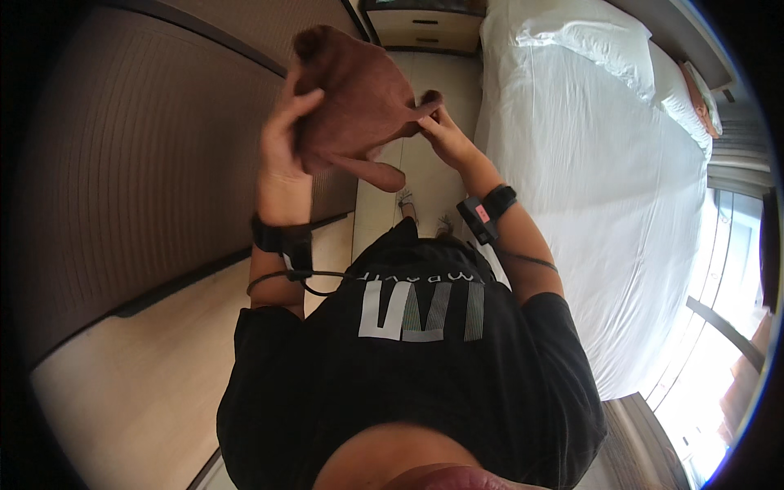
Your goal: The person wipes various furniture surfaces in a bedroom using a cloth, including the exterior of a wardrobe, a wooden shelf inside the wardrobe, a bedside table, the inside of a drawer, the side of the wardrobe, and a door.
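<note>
A reddish-brown piece of cloth point(359, 90) is held up in front of me, above the floor. It bulges in the middle, and one rounded flap hangs from its lower edge. Darker ends stick out at its upper left and at its right; I cannot tell just what kind of item it is. My left hand point(284, 135) grips its left side, with the thumb lying over the front and the other fingers partly hidden behind. At the right, my right hand point(449, 143) pinches a narrow corner of the cloth between thumb and fingers.
A bed with a white sheet point(572, 204) and white pillows point(674, 90) runs along my right. On my left stands a dark brown ribbed panel point(147, 155). A drawer unit point(429, 28) is at the far end. Straps with black devices point(480, 214) sit on both wrists, and a cable point(322, 282) hangs by the left one.
</note>
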A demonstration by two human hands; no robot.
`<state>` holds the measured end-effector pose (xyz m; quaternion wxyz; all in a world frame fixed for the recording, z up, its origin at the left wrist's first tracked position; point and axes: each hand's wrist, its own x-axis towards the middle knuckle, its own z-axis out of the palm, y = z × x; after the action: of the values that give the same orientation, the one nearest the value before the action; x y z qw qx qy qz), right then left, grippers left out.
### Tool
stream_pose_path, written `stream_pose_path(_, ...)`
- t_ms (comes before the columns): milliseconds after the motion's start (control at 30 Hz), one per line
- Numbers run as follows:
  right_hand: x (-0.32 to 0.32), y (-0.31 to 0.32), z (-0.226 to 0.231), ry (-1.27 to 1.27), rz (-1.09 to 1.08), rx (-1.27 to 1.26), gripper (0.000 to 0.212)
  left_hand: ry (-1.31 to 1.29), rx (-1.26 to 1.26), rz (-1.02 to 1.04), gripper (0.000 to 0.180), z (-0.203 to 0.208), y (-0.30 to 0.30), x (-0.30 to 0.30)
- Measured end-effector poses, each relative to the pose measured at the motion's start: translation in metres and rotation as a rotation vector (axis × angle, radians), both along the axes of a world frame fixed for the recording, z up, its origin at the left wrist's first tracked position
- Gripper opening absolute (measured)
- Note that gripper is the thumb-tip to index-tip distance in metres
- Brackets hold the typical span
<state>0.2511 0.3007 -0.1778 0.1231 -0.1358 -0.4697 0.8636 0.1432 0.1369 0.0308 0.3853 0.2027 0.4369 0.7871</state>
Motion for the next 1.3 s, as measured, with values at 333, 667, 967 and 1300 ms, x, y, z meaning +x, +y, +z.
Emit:
stream_pose_path(333, 0.087, 0.008, 0.111, -0.045, 0.289, -0.059, 0.042, 0.528, -0.810, 0.092, 0.059, -0.059, -0.131, -0.006)
stream_pose_path(667, 0.081, -0.089, 0.144, -0.012, 0.443, -0.506, 0.058, 0.825, -0.554, -0.410, 0.091, -0.046, -0.168, 0.058)
stream_pose_path(967, 0.080, -0.214, 0.141, 0.057, 0.563, -0.272, 0.049, 0.730, -0.450, -0.413, 0.067, -0.072, -0.270, 0.096)
stream_pose_path(1300, 0.085, -0.348, 0.080, 0.193, 0.740, -0.088, 0.058, 0.576, -0.253, 0.080, 0.028, -0.073, -0.381, 0.131)
